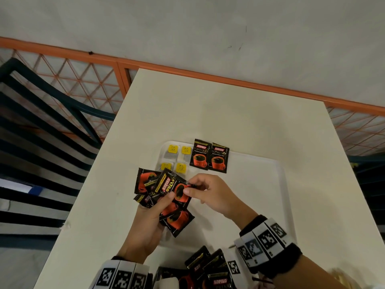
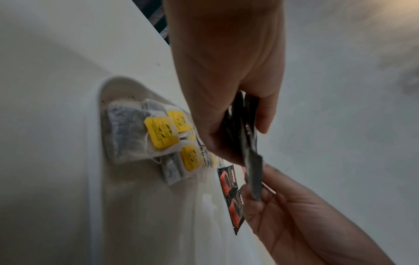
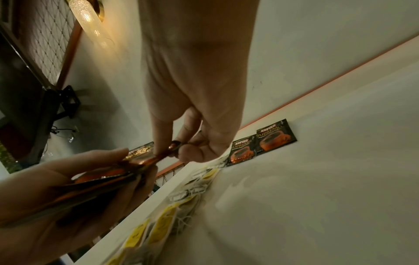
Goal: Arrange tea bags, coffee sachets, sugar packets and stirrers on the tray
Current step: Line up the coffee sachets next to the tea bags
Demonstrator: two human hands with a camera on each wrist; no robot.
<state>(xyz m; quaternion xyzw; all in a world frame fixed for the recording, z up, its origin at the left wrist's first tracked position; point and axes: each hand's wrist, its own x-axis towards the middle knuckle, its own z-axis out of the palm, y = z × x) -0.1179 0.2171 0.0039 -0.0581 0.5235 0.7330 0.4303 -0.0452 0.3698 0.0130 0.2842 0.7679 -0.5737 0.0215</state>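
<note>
A white tray (image 1: pixel 260 163) lies on the white table. Several tea bags (image 1: pixel 177 161) with yellow tags sit in its far left corner; beside them two black coffee sachets (image 1: pixel 209 156) lie side by side. My left hand (image 1: pixel 150 224) grips a fanned bunch of coffee sachets (image 1: pixel 164 197) over the tray's left edge. My right hand (image 1: pixel 210 195) pinches the top sachet (image 1: pixel 177 189) of that bunch between thumb and fingers. In the left wrist view the tea bags (image 2: pixel 145 136) and the two laid sachets (image 2: pixel 231 195) show below the held bunch (image 2: pixel 247 136).
More coffee sachets (image 1: pixel 210 268) lie heaped at the table's near edge between my wrists. The table's left edge (image 1: pixel 100 159) drops to a dark chair and an orange mesh fence (image 1: pixel 73 80). The tray's right half (image 1: pixel 250 195) is bare.
</note>
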